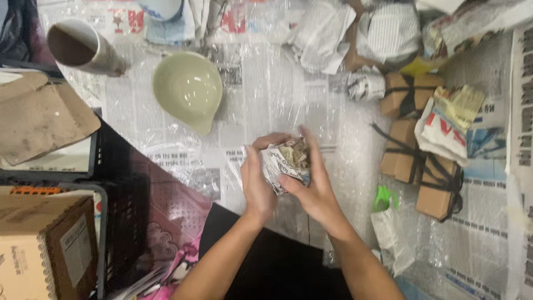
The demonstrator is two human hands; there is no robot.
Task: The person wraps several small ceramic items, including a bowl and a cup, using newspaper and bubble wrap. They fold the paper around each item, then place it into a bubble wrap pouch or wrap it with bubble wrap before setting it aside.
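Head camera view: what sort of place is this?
Probably a packing workspace: both hands wrap a newspaper bundle over bubble wrap, beside a pale green bowl and strapped cardboard boxes.

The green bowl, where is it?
In the head view, the pale green bowl sits upper left on the newspaper-covered surface, right of the cardboard tube, apart from the hands.

Crumpled matt newspaper bundle (286,161); glossy smooth pale-green ceramic bowl (187,89); shiny bubble wrap (288,94); matt brown cardboard boxes (422,166)
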